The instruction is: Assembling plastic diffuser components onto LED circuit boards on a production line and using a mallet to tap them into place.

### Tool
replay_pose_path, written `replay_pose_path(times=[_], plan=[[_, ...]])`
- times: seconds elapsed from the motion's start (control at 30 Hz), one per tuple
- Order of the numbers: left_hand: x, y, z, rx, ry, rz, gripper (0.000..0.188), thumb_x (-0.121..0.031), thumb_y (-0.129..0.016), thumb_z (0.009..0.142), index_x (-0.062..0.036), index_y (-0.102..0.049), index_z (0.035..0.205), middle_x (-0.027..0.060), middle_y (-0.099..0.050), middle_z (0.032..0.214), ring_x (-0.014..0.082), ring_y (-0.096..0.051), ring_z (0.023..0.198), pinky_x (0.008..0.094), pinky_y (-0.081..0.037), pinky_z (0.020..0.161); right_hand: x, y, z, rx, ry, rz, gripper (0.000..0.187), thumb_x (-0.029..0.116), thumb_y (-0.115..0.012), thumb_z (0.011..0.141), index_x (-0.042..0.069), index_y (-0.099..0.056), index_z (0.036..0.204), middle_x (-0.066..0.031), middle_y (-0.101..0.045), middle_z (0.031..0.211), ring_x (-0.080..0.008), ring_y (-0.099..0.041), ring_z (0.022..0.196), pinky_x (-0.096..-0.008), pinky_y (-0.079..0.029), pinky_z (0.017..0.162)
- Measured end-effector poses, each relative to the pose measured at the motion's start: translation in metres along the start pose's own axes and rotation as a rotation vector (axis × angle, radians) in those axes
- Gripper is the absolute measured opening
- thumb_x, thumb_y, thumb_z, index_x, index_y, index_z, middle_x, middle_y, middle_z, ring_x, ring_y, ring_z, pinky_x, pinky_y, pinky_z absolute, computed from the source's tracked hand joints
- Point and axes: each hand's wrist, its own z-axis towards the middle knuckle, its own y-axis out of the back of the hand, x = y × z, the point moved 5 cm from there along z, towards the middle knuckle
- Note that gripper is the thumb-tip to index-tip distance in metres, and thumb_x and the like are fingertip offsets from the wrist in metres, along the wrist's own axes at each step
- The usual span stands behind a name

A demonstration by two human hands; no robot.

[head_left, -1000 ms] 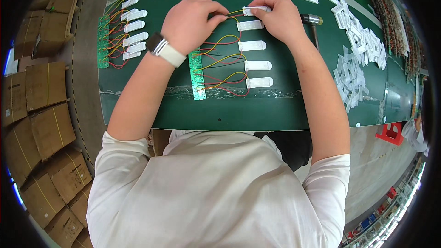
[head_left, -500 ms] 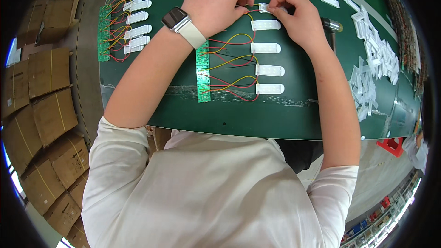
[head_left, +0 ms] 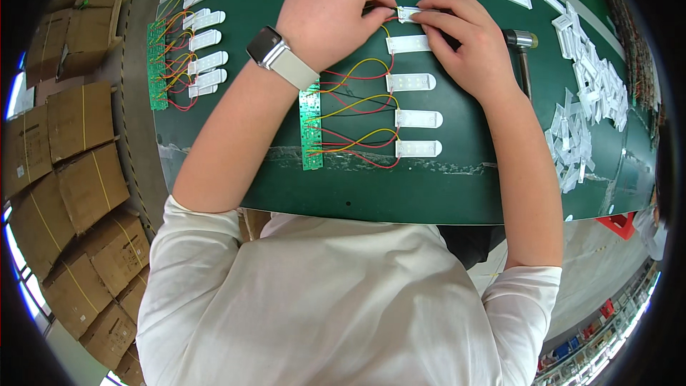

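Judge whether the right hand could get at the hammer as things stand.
Probably yes: the hammer lies close beside the right hand, with nothing visible between them, though that hand is currently at a white piece.

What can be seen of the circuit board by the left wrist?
The green circuit board is a narrow, stiff-looking strip with small pale markings, lying flat on the green table, its length running away from the person. Red, yellow and black wires lead from it toward white pieces on its right. A watch strap hides its far end; contact cannot be told.
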Motion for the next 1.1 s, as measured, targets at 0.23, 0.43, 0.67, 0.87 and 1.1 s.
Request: replay_pose_path(times=[0.23, 0.43, 0.67, 0.87, 1.1], plan=[[-0.004, 0.000, 0.000, -0.116, -0.211, 0.055, 0.027, -0.027, -0.079, 0.086, -0.0142, -0.079, 0.110, 0.0043, -0.077, 0.107, 0.0269, -0.067, 0.110, 0.0385, -0.054, 0.095, -0.009, -0.002, 0.001, 0.065, -0.033, 0.061, 0.014, 0.011, -0.074, 0.088, 0.009, -0.079, 0.101, -0.0018, -0.074, 0.106, -0.0240, -0.066, 0.102, -0.0370, -0.055, 0.089], [-0.007, 0.006, 0.009, -0.044, -0.214, -0.076, 0.024, -0.018, -0.075, 0.087, -0.0024, -0.076, 0.105, 0.0138, -0.076, 0.107, 0.0354, -0.066, 0.114, 0.0433, -0.048, 0.106, -0.011, -0.005, 0.000, 0.019, -0.085, 0.068, 0.013, 0.014, -0.077, 0.086, 0.007, -0.079, 0.098, -0.0029, -0.076, 0.102, -0.0248, -0.067, 0.099, -0.0366, -0.056, 0.087], [-0.001, 0.002, 0.013, -0.061, -0.256, -0.095, 0.026, -0.020, -0.075, 0.088, -0.0035, -0.077, 0.108, 0.0112, -0.075, 0.114, 0.0352, -0.063, 0.118, 0.0431, -0.048, 0.107, -0.012, -0.004, 0.001, -0.024, -0.111, 0.054, 0.014, 0.015, -0.078, 0.085, 0.006, -0.078, 0.096, -0.0042, -0.077, 0.101, -0.0252, -0.068, 0.097, -0.0365, -0.056, 0.085], [0.008, -0.008, 0.007, -0.202, -0.322, 0.053, 0.024, -0.028, -0.075, 0.089, -0.0165, -0.080, 0.110, -0.0005, -0.076, 0.110, 0.0260, -0.064, 0.114, 0.0395, -0.054, 0.096, -0.014, -0.005, 0.002, -0.016, -0.125, 0.108, 0.015, 0.013, -0.078, 0.085, 0.005, -0.078, 0.097, -0.0057, -0.077, 0.101, -0.0264, -0.068, 0.096, -0.0369, -0.056, 0.086], [0.013, -0.012, 0.010, -0.082, -0.252, -0.040, 0.031, -0.023, -0.078, 0.087, -0.0146, -0.078, 0.118, 0.0018, -0.073, 0.119, 0.0259, -0.060, 0.120, 0.0397, -0.048, 0.107, -0.015, -0.005, 0.002, -0.008, -0.127, 0.105, 0.017, 0.013, -0.078, 0.085, 0.004, -0.078, 0.099, -0.0065, -0.077, 0.102, -0.0275, -0.068, 0.097, -0.0374, -0.056, 0.087]])
